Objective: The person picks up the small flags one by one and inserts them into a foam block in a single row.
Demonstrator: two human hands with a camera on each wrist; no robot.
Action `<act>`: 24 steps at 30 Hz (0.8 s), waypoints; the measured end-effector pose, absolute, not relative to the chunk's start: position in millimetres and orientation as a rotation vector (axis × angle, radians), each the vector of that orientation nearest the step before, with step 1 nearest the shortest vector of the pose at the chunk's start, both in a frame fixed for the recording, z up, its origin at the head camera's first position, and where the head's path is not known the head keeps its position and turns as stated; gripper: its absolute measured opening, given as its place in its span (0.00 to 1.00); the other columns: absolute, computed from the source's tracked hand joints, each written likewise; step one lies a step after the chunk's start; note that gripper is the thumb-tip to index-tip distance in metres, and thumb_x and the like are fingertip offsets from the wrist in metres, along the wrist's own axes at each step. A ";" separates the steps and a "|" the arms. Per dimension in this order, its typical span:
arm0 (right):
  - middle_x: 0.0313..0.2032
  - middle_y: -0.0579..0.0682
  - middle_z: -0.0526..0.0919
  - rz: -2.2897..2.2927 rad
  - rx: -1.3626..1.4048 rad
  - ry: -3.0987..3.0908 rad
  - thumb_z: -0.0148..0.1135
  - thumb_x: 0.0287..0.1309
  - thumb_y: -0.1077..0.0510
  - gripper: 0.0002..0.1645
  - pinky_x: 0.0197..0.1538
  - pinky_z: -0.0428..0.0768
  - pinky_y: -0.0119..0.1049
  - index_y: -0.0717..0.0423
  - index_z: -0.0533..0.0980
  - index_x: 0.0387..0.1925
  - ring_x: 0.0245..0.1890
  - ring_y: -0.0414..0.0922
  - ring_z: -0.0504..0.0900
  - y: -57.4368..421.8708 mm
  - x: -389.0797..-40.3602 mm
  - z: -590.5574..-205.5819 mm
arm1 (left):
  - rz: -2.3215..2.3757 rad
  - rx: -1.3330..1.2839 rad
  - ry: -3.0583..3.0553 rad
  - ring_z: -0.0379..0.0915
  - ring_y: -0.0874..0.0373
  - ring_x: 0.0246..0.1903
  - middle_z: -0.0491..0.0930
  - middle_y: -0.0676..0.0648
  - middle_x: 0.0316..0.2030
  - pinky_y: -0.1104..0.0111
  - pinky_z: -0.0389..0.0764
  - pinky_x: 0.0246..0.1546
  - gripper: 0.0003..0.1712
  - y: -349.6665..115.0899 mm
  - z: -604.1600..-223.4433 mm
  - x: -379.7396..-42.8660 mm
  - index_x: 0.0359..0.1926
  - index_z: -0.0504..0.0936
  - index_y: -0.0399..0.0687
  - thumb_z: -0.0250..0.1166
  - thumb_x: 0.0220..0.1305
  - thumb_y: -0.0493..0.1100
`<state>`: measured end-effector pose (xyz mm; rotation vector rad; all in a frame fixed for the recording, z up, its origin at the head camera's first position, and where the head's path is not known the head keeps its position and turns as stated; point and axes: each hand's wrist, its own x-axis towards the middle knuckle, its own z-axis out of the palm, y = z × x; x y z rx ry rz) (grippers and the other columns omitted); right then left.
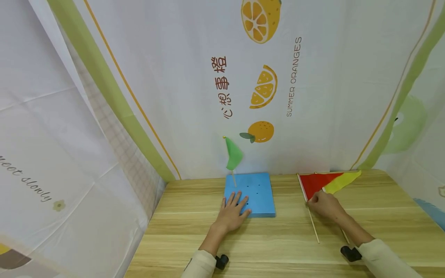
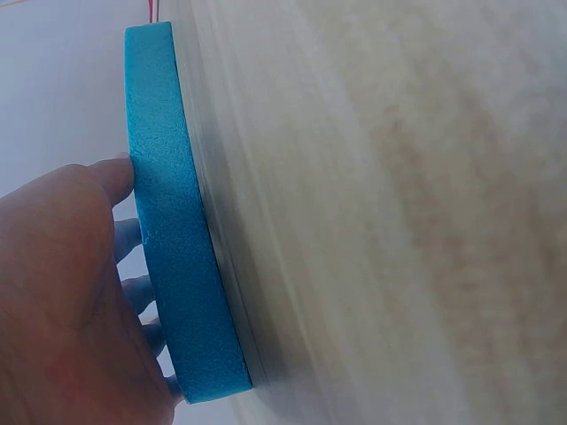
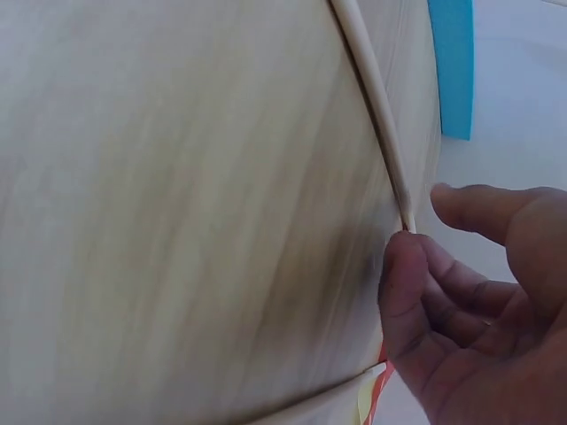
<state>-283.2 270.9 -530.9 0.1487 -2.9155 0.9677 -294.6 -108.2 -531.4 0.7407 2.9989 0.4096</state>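
A blue foam block (image 1: pixel 264 199) with several small holes lies on the table. Spread fingers of my left hand (image 1: pixel 231 217) rest across its top at the near left corner. One green flag (image 1: pixel 234 153) stands in the block, its thin stick tilted. To the right lie a red flag (image 1: pixel 314 183) and a yellow flag (image 1: pixel 342 183), partly overlapping. My right hand (image 1: pixel 326 206) is at the red flag's wooden stick (image 3: pixel 379 106), its bent fingertips right beside it. In the right wrist view the thumb stands apart from that stick. This hand partly hides the yellow flag's stick.
The wooden table (image 1: pixel 278 247) ends at a white curtain (image 1: pixel 184 96) printed with oranges, just behind the block and flags. A black wrist device (image 1: pixel 221 261) is at the left wrist, another black device (image 1: pixel 351 253) at the right.
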 end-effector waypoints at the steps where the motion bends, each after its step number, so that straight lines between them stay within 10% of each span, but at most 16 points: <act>1: 0.20 0.45 0.74 0.983 0.141 -2.925 0.69 0.64 0.56 0.16 0.27 0.69 0.35 0.57 0.77 0.23 0.23 0.42 0.71 270.2 -282.9 -531.8 | 0.412 0.739 2.998 0.44 0.40 0.85 0.51 0.43 0.86 0.37 0.48 0.83 0.36 -108.3 -531.5 -294.7 0.84 0.61 0.58 0.48 0.84 0.63; 14: 0.13 0.39 0.64 1.005 0.099 -2.945 0.67 0.59 0.61 0.23 0.23 0.64 0.32 0.48 0.67 0.13 0.16 0.38 0.65 266.3 -284.6 -536.9 | 0.407 0.742 3.002 0.45 0.40 0.85 0.52 0.43 0.85 0.37 0.49 0.83 0.37 -109.1 -532.9 -294.3 0.84 0.61 0.57 0.49 0.84 0.63; 24: 0.14 0.44 0.73 1.041 0.024 -2.946 0.65 0.55 0.61 0.13 0.22 0.74 0.34 0.54 0.72 0.19 0.15 0.40 0.74 265.9 -284.9 -534.5 | 0.411 0.748 3.004 0.45 0.39 0.85 0.52 0.42 0.85 0.36 0.49 0.83 0.36 -108.4 -530.8 -293.9 0.84 0.62 0.56 0.49 0.84 0.63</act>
